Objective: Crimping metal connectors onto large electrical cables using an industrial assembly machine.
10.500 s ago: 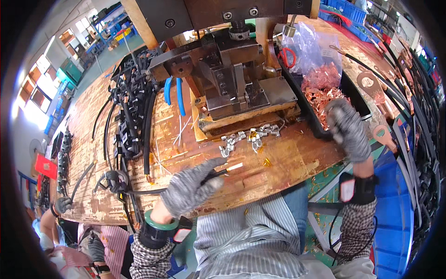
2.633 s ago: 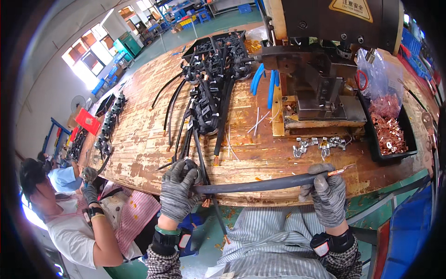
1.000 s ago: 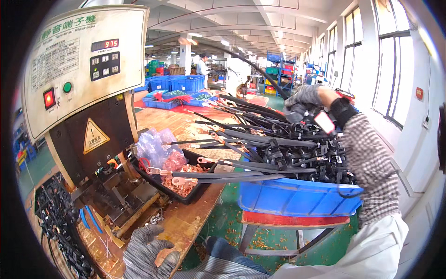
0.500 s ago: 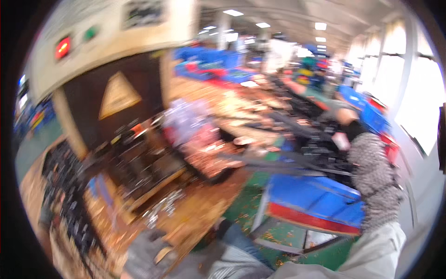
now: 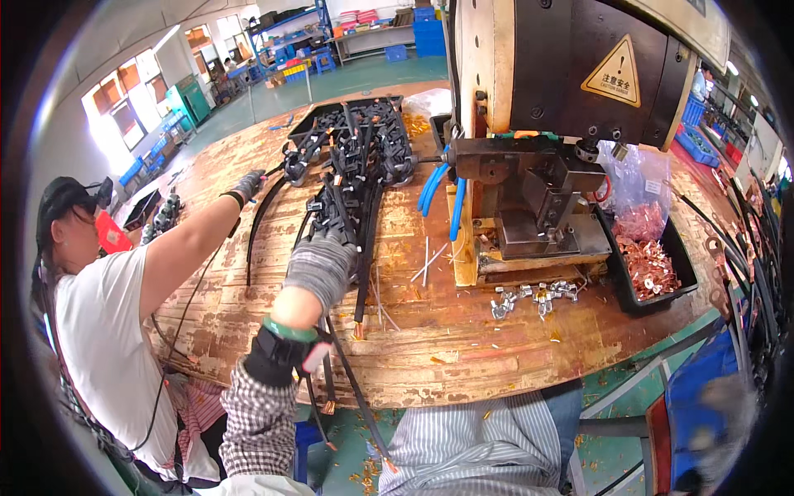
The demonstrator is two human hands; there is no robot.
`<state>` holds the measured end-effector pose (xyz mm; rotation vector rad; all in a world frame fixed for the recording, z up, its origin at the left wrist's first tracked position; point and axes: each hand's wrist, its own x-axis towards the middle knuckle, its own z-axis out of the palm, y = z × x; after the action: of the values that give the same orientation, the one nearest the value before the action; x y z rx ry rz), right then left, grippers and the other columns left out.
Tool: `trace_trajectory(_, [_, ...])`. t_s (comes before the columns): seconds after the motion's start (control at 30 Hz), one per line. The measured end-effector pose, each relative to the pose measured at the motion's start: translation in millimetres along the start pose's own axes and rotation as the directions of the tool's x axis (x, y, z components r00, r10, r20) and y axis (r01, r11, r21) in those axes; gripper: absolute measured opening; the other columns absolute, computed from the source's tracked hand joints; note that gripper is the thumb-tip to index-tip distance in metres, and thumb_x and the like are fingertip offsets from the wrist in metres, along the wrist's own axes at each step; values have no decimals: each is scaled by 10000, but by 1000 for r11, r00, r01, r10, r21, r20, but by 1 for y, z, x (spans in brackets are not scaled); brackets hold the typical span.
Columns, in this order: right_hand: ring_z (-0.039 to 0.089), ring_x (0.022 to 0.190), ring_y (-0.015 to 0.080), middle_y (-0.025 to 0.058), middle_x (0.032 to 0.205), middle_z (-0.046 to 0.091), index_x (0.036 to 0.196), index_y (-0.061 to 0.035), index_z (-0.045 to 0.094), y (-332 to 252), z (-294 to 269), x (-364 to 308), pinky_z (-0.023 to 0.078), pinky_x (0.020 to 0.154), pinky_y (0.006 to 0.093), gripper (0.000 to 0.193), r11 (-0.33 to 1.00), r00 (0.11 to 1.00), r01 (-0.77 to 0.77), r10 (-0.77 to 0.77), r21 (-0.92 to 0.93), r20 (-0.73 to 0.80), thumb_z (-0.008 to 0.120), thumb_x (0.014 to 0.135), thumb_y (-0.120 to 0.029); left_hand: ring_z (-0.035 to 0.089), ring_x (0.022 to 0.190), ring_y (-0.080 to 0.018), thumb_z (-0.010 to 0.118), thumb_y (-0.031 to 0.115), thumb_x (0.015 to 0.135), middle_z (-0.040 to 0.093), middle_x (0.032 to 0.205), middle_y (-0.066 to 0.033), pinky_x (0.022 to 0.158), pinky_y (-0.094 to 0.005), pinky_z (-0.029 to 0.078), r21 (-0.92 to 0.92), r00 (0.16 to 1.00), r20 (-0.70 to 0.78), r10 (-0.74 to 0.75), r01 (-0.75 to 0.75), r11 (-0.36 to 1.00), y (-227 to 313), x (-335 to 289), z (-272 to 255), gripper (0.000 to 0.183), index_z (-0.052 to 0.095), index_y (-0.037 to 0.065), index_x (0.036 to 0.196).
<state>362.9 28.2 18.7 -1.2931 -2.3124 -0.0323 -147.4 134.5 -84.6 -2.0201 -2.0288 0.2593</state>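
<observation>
Grey-gloved left hand (image 5: 321,269), in the head view, lies on the black cable bundle (image 5: 339,202) left of the press (image 5: 542,202); whether its fingers pinch anything I cannot tell. Drawing one cable out lengthwise should avoid snags. The bundle's long axis runs away from the wearer, bare copper ends (image 5: 329,407) pointing nearward. What may be the right hand (image 5: 711,450) is a grey blur, its fingers unreadable.

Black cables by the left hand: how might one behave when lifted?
The black cables are probably springy and fairly stiff: several ends run nearly straight past the table edge. One may snag, since they lie heaped beside the left hand. Chunky fittings might weigh it down unevenly.
</observation>
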Motion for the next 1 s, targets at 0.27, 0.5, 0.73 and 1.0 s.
trace_trajectory(0.27, [583,778,270,76,822,614,872,-103,646,-16,144,6,475,672,363,213,952,957,-95,7,290,292,657,730,-263,575,876,-340,703,165,667,464,1144,-194,766,-385,495,-156,973,-57,-222,211,965,-10,0,44,504,521,155,1137])
trace_trajectory(0.5, [594,763,255,53,833,629,865,-117,654,-16,161,11,481,656,360,230,926,946,87,-192,368,260,665,722,-298,568,869,-315,684,256,718,524,1052,-141,724,-384,493,-216,958,-281,-52,-10,976,0,-55,5,358,575,137,1038])
trace_trajectory(0.73, [599,834,231,36,899,599,1022,-155,587,-83,170,67,464,772,385,344,825,864,471,-503,312,24,651,714,-293,558,804,-255,568,241,757,519,898,-80,743,-421,467,77,637,-312,705,-723,687,51,-105,-69,281,547,225,1036])
trace_trajectory(1.0, [574,733,239,76,777,581,1042,-74,573,-55,206,64,463,699,382,290,852,794,471,-523,230,310,503,795,-208,554,932,-308,519,337,803,530,1018,-110,905,-513,405,90,364,-244,899,-914,395,64,-79,-58,256,560,132,950])
